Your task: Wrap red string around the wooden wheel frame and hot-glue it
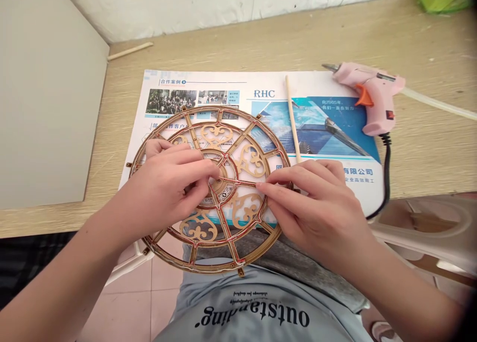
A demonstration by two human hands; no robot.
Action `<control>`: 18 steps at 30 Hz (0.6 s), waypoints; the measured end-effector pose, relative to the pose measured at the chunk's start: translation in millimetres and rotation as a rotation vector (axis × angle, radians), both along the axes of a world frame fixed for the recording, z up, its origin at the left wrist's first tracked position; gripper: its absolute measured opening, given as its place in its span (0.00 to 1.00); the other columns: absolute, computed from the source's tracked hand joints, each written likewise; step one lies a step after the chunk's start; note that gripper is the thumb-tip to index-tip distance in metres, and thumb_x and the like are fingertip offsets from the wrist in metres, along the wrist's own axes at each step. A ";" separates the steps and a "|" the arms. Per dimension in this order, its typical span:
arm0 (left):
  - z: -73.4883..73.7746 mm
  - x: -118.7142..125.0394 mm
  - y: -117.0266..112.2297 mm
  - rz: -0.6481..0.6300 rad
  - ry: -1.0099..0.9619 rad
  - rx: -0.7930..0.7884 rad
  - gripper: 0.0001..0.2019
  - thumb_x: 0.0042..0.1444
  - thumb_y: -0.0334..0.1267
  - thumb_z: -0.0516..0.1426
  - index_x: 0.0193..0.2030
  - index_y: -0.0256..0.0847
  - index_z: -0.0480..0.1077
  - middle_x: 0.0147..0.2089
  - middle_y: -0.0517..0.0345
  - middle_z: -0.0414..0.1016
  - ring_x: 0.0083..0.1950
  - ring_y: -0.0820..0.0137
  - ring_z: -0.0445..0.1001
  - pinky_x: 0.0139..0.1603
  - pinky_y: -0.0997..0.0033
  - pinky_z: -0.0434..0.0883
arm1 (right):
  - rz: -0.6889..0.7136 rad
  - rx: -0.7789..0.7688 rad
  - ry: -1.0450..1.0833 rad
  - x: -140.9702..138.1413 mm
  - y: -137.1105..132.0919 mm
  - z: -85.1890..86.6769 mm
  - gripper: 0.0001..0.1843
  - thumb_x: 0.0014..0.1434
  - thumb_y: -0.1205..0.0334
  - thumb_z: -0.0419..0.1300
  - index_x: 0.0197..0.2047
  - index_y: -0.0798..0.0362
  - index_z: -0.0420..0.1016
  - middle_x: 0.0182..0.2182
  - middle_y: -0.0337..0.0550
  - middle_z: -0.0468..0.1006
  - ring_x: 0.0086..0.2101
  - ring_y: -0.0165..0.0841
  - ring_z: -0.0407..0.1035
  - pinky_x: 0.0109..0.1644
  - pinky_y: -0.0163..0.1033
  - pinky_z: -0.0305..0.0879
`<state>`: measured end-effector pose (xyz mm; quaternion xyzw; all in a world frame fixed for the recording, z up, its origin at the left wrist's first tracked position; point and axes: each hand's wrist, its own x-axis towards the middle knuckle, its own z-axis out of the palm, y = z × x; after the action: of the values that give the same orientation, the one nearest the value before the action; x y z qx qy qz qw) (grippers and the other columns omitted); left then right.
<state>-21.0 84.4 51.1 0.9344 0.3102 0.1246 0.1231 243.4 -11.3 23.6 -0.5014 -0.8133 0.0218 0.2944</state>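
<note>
A round gold-brown openwork frame (231, 242) lies partly on the printed sheet, its near side overhanging the table edge toward my lap. Thin red and white lines, which look like wire, run along its ring and spokes. Pale scroll ornaments (251, 159) sit between the spokes. My left hand (175, 183) rests over the frame's left half, thumb and forefinger closed close to the hub. On the right, my right hand (316, 198) pinches at the spoke leading outward from the hub. Whatever is between the fingertips of either hand is too small to make out.
Behind my right hand lies a pink glue gun (372, 96) with a glue stick in its back and a black cord (387, 173). A thin wooden stick (292, 118) rests on the printed sheet (361, 188). Another stick (130, 50) lies beside a grey panel (44, 99).
</note>
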 end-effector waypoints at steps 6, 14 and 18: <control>9.8 4.2 -10.8 0.094 0.071 0.033 0.11 0.72 0.32 0.57 0.44 0.47 0.82 0.49 0.53 0.80 0.51 0.60 0.73 0.50 0.51 0.59 | 0.031 0.011 -0.039 1.4 -0.4 -0.9 0.08 0.69 0.75 0.66 0.45 0.54 0.84 0.44 0.43 0.86 0.39 0.38 0.74 0.47 0.51 0.59; 4.2 28.9 -25.4 0.066 0.012 0.095 0.06 0.72 0.36 0.61 0.44 0.49 0.80 0.59 0.56 0.83 0.65 0.50 0.70 0.60 0.37 0.64 | -0.028 0.052 -0.005 -4.0 -3.7 -3.9 0.08 0.69 0.75 0.67 0.43 0.53 0.82 0.44 0.43 0.86 0.40 0.37 0.74 0.48 0.50 0.62; 1.8 40.9 -16.7 0.029 0.020 0.050 0.10 0.75 0.36 0.57 0.41 0.46 0.79 0.43 0.59 0.84 0.50 0.60 0.73 0.55 0.46 0.61 | -0.092 0.045 -0.003 -10.5 -5.4 -3.5 0.07 0.71 0.73 0.65 0.41 0.53 0.82 0.43 0.44 0.86 0.40 0.37 0.72 0.45 0.49 0.60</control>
<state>19.9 67.7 52.9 0.9338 0.3218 0.1246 0.0947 232.9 -16.7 20.1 -0.5317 -0.7901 -0.0109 0.3048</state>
